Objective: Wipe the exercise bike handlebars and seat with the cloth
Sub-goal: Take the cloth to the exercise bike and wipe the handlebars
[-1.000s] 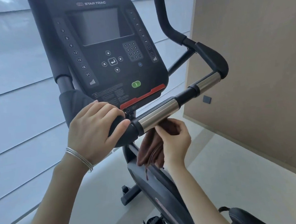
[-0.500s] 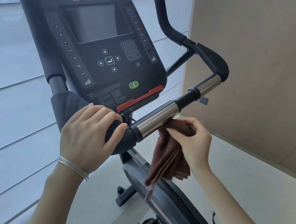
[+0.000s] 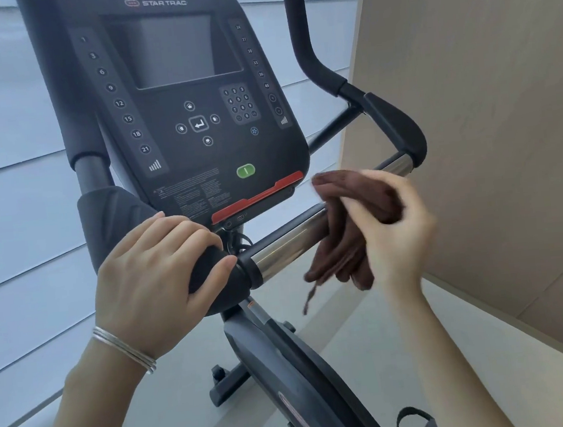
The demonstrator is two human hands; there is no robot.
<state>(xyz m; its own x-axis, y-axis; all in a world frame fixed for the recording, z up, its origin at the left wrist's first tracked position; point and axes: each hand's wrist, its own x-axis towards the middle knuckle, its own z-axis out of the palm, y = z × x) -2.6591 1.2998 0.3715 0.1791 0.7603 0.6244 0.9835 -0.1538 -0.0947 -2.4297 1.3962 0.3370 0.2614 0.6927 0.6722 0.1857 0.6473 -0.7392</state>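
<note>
Indoors, the left hand (image 3: 162,273) clasps the black grip (image 3: 218,281) at the near end of the chrome handlebar (image 3: 286,243). Just right of it, the right hand (image 3: 396,236) clutches a bunched brown cloth (image 3: 352,213) against the bar. A white slatted wall (image 3: 7,205) stands left, a tan panel (image 3: 488,124) right, and a pale floor (image 3: 373,359) lies below.

Brown cloth (image 3: 355,240); black console (image 3: 172,96) with a green button (image 3: 245,171) and red strip (image 3: 258,196); chrome-silver bar (image 3: 286,243); beige wall (image 3: 486,107).
</note>
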